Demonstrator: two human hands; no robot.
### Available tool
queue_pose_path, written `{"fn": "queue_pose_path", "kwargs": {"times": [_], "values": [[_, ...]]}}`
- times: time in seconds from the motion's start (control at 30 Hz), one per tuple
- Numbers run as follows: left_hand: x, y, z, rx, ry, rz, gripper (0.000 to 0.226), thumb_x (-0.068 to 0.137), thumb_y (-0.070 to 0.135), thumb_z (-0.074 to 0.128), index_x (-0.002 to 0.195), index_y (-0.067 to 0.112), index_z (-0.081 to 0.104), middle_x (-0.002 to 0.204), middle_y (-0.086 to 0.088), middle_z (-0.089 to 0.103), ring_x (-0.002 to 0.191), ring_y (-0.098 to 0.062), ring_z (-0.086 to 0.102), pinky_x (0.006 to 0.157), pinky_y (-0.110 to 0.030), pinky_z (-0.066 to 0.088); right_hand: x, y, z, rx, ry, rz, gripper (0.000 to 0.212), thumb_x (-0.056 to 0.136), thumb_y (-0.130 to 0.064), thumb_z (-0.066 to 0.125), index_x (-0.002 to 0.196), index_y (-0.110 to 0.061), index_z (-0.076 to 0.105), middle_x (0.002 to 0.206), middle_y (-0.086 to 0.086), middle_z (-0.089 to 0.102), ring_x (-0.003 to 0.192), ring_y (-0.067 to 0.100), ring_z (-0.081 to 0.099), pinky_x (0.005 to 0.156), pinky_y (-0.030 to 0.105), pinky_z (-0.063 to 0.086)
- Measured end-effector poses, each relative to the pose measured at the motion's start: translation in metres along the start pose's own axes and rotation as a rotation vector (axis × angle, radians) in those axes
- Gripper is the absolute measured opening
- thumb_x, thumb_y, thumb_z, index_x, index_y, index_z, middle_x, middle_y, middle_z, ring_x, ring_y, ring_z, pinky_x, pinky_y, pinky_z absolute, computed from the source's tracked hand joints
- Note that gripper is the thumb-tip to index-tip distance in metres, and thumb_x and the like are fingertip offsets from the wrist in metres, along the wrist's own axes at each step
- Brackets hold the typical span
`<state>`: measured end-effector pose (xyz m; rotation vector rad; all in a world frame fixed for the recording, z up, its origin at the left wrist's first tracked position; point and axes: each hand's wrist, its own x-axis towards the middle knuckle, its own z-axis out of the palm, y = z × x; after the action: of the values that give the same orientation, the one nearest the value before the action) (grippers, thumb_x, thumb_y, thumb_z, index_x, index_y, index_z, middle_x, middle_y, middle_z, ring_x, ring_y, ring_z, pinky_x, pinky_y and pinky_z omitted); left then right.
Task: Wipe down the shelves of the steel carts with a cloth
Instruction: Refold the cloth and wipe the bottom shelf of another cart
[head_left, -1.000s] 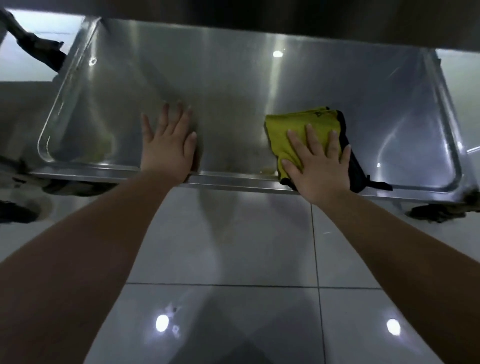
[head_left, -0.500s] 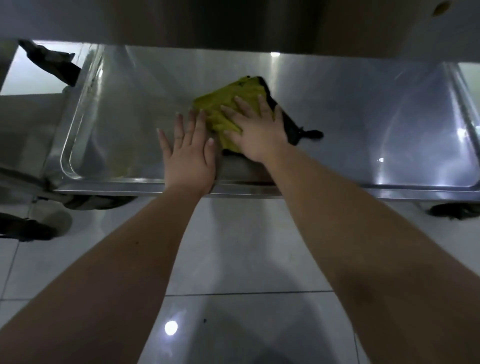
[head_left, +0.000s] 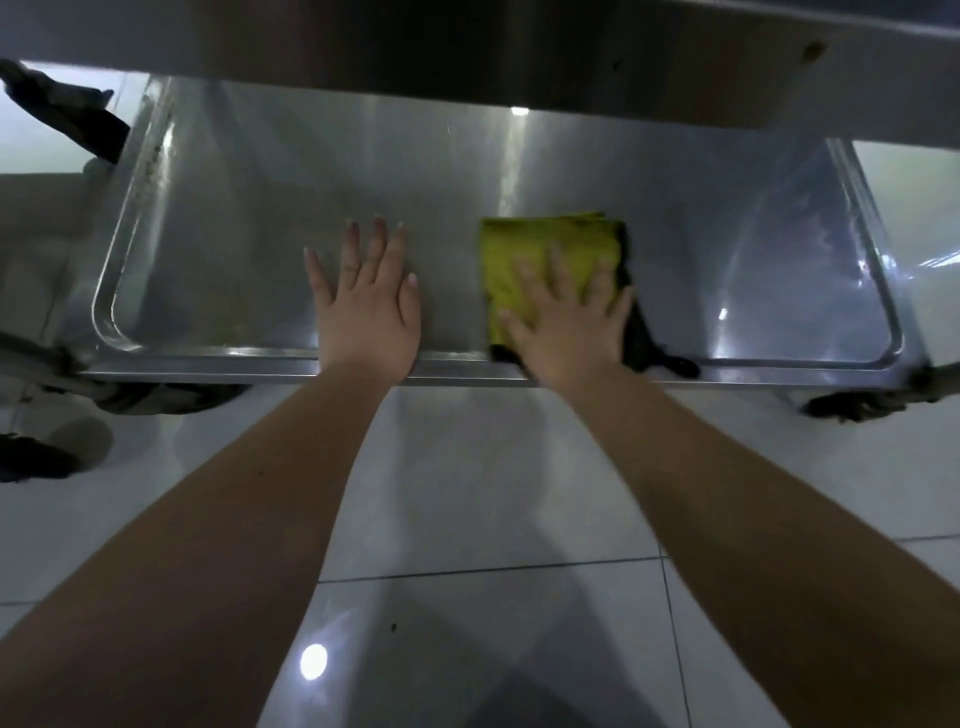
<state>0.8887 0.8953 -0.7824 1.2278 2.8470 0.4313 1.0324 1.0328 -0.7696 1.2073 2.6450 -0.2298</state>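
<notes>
1. Steel, brushed and glossy, forms the cart's lower shelf (head_left: 249, 249), a shallow tray with a raised rim and rounded corners. It lies beneath the edge of an upper shelf (head_left: 467, 52) that crosses the top of the view.
2. The yellow cloth (head_left: 524, 244) is folded into a rough square, with a dark layer showing along its right and near edges. It lies flat on the lower shelf, right of the middle, reaching the near rim.
3. The right hand (head_left: 566, 322) lies palm down on the cloth, fingers straight and spread, pressing it rather than gripping it. The hand is slightly blurred.
4. The left hand (head_left: 366, 306) rests flat on bare steel, left of the cloth and apart from it, fingers extended and holding nothing.
5. A white tiled floor (head_left: 467, 467), glossy with light spots, lies below the near rim.
6. A dark caster (head_left: 852, 405) shows under the shelf's near right corner.
</notes>
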Motion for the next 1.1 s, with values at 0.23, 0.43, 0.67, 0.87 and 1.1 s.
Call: {"fn": "queue_pose_path", "kwargs": {"times": [0.23, 0.43, 0.67, 0.87, 1.1], "values": [[-0.001, -0.005, -0.001, -0.046, 0.000, -0.053, 0.053, 0.103, 0.032, 0.022, 0.155, 0.022, 0.017, 0.163, 0.002, 0.013, 0.150, -0.021, -0.002, 0.117, -0.053, -0.011, 0.002, -0.057, 0.002, 0.040, 0.000, -0.240, 0.061, 0.095, -0.066, 0.026, 0.149, -0.052, 0.003, 0.162, -0.016, -0.010, 0.147, 0.034, -0.017, 0.112, 0.065, -0.009], [-0.003, -0.002, -0.001, -0.003, -0.009, -0.019, 0.054, 0.102, 0.032, 0.019, 0.155, 0.022, 0.017, 0.163, 0.002, 0.012, 0.150, -0.021, -0.003, 0.117, -0.054, -0.010, 0.008, 0.122, -0.009, 0.084, 0.023, 0.199, 0.064, 0.093, -0.069, 0.027, 0.150, -0.051, 0.003, 0.163, -0.014, -0.004, 0.146, 0.044, -0.006, 0.114, 0.065, -0.002], [-0.002, -0.003, 0.003, -0.057, -0.012, -0.021, 0.053, 0.102, 0.031, 0.021, 0.154, 0.020, 0.019, 0.163, 0.000, 0.014, 0.150, -0.022, -0.004, 0.117, -0.054, -0.011, 0.014, 0.085, -0.011, 0.089, 0.029, 0.339, 0.066, 0.093, -0.070, 0.018, 0.152, -0.046, -0.002, 0.163, -0.009, -0.006, 0.142, 0.053, -0.007, 0.114, 0.065, -0.003], [-0.005, -0.008, 0.001, -0.118, 0.044, -0.075, 0.052, 0.103, 0.030, 0.024, 0.154, 0.018, 0.020, 0.162, -0.001, 0.015, 0.150, -0.021, -0.003, 0.117, -0.052, -0.014, 0.016, -0.096, 0.003, -0.086, 0.021, -0.313, 0.061, 0.098, -0.056, 0.026, 0.152, -0.046, 0.001, 0.162, -0.014, -0.010, 0.144, 0.047, -0.013, 0.114, 0.062, -0.006], [-0.002, -0.010, 0.001, -0.112, 0.045, -0.088, 0.053, 0.104, 0.031, 0.022, 0.155, 0.020, 0.016, 0.163, -0.003, 0.009, 0.150, -0.025, -0.005, 0.116, -0.055, -0.013, 0.065, -0.034, -0.008, -0.067, 0.143, -0.307, 0.059, 0.095, -0.066, 0.027, 0.150, -0.048, 0.015, 0.163, -0.012, 0.010, 0.145, 0.047, 0.008, 0.114, 0.060, 0.010]]}}
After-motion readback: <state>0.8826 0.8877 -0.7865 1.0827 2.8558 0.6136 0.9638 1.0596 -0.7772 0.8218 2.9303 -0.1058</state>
